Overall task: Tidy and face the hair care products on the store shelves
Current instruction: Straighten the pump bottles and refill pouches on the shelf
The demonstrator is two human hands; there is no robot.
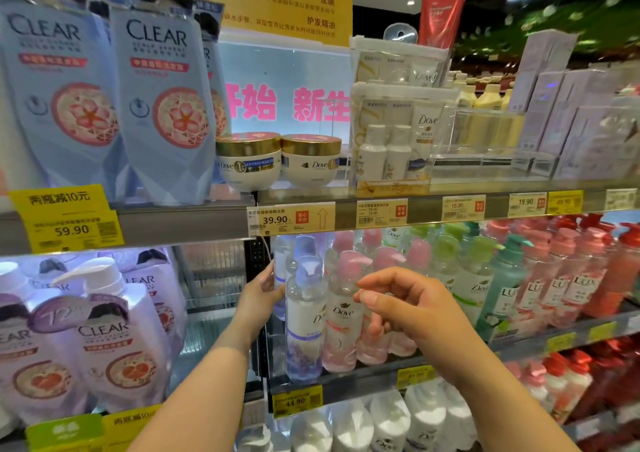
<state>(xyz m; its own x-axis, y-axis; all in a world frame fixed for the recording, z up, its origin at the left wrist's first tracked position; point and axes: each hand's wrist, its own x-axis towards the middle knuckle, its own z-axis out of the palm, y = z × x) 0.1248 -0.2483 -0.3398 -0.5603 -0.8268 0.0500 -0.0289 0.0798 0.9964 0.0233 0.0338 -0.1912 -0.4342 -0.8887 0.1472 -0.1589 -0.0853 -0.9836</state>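
A: While the left hand (263, 288) is reaching in at the shelf's left end, what is it touching?
B: Straight fingers are resting against the lavender Dove pump bottle (304, 320), standing at the shelf edge (346, 380). The right hand (412, 307) is hovering before the pink Dove bottle (341, 316), fingers loosely curled, holding nothing.

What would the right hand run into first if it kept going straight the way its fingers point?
Most likely the clear pink-capped Dove pump bottle at the shelf front: the right hand's loosely curled fingers point left at it. Depth is unclear, so contact may be close already.
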